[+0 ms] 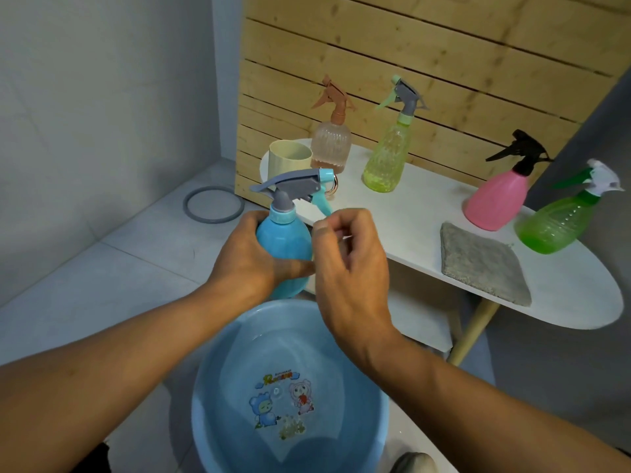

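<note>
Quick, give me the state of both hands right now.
Left hand: grips the blue spray bottle by its body.
Right hand: fingers curled beside the trigger; whether they hold it cannot be told.

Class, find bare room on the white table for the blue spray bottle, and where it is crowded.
Bare: the table between yellow-green bottle and pink bottle, left of the grey cloth. Crowded: by cream cup and peach bottle, and by green bottle.
</note>
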`<control>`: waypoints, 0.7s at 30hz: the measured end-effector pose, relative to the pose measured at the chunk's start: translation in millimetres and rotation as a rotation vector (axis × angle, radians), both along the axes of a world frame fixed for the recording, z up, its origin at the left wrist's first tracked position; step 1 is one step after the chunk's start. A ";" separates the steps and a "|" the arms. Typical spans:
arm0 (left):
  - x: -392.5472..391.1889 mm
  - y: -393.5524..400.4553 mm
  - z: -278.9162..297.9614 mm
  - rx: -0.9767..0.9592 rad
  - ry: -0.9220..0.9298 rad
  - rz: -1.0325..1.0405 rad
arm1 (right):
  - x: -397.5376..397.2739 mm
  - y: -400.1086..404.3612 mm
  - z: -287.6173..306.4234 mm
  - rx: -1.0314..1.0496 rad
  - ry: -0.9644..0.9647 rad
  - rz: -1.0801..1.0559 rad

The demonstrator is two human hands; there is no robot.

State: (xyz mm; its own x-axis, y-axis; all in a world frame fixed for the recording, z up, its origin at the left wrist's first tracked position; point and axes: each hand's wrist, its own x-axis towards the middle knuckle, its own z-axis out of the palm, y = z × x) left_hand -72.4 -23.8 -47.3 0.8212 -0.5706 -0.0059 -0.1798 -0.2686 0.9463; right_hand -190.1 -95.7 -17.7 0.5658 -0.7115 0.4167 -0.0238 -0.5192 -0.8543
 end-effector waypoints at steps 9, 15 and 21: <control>1.0 -4.3 14.2 0.030 -0.018 -0.191 | 8.1 -68.1 49.6 0.254 -0.111 0.030; 8.8 -39.1 39.2 0.006 -0.040 -0.284 | -6.3 -140.6 71.7 0.299 0.337 0.272; 19.6 -105.9 62.5 -0.011 -0.088 -0.423 | -6.7 -186.1 87.9 0.249 0.463 0.370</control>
State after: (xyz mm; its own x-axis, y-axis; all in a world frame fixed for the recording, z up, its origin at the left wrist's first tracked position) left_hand -52.7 -129.7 15.2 0.5119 -0.8568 0.0620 -0.3520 -0.1434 0.9249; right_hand -196.8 -281.8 70.2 0.8741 -0.4788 -0.0819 -0.2761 -0.3508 -0.8948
